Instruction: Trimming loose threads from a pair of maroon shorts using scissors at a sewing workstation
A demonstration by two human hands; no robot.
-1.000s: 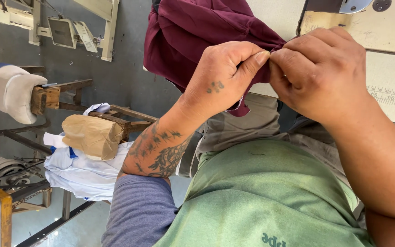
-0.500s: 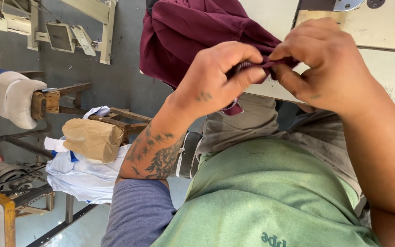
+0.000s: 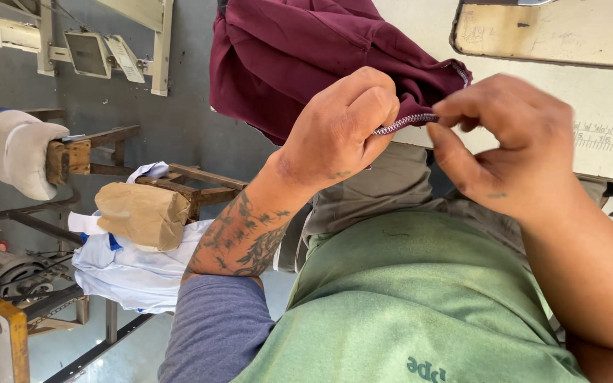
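A maroon garment [image 3: 299, 57] hangs bunched off the edge of the cream work table [image 3: 604, 99]. My left hand [image 3: 342, 131], on a tattooed forearm, pinches the garment's stitched edge [image 3: 406, 124] between thumb and forefinger. My right hand [image 3: 505, 152] faces it a little to the right. Its thumb and forefinger close on the other end of that short stretch of edge, which runs taut between the two hands. My green shirt [image 3: 420, 305] and grey trousers fill the lower frame.
A cream machine base [image 3: 555, 32] sits on the table at upper right. At left stand a wooden stool with a brown paper-wrapped pad [image 3: 143, 213], a heap of white cloth [image 3: 129, 269], a padded white and blue roll [image 3: 15, 152] and a motor [image 3: 1, 273].
My hands were pressed together on the garment's edge. They have drawn apart, the right hand moving right, and a short length of stitched edge now shows between them.
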